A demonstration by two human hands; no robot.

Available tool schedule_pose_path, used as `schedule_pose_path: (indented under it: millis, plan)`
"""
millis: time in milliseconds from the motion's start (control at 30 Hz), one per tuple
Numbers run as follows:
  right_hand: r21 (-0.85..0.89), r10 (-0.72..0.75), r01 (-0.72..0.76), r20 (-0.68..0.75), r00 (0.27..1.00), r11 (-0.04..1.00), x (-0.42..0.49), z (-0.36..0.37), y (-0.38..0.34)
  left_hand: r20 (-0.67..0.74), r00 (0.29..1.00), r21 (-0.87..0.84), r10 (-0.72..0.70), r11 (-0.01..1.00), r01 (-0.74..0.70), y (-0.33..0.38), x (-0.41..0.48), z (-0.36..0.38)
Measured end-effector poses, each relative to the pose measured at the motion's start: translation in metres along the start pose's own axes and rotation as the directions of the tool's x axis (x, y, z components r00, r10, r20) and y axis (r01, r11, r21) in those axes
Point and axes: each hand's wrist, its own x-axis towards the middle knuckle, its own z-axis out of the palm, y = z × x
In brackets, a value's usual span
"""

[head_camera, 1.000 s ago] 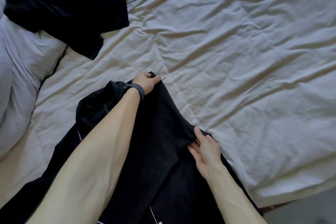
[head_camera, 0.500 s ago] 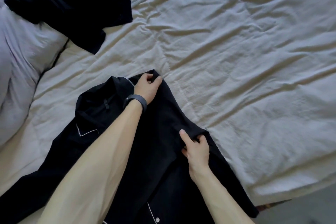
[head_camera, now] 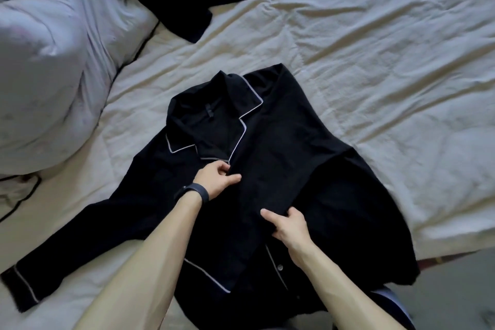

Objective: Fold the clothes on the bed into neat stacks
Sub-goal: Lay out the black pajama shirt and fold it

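The left hand (head_camera: 217,179), a second ago at the top shoulder corner of the black button-front pyjama shirt with white piping (head_camera: 284,139), now pinches the front edge just below the collar (head_camera: 230,104), which lies uncovered. The right hand (head_camera: 288,225) has drawn the folded cloth from the shirt's right edge inward to mid-front.

L hand (head_camera: 218,178), dark band (head_camera: 198,193) at wrist, extended fwd: fingers curled, thumb and forefinger pinching front of black cloth shirt with white piping (head_camera: 281,142). R hand (head_camera: 288,225) nearer the body: thumb out to the left, fingers curled over a shirt fold, gripping it. Both forearms bare, angled inward.
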Motion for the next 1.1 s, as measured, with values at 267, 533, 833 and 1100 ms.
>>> schedule_pose_path:
  millis: [267, 533, 833, 1100]
  plan:
    - [-0.163, 0.017, -0.017, 0.0, 1.0, 0.987, -0.037, 0.06, 0.092, 0.09, 0.995, 0.164, -0.038, 0.986, 0.023, -0.145, -0.063, 0.008]
    - [-0.185, -0.055, 0.042, -0.063, 0.997, 0.982, -0.045, 0.033, 0.085, 0.023, 0.999, -0.064, -0.032, 0.997, 0.033, -0.177, -0.076, 0.016]
    - [-0.178, -0.009, 0.0, -0.05, 0.999, 0.984, -0.037, -0.011, 0.018, 0.156, 0.941, 0.306, -0.3, 0.921, 0.243, -0.183, -0.091, 0.014]
    - [0.553, 0.062, 0.012, -0.115, 0.991, 0.833, -0.015, -0.079, -0.06, -0.262, 0.962, 0.437, 0.081, 0.898, 0.044, -0.073, -0.069, 0.031]
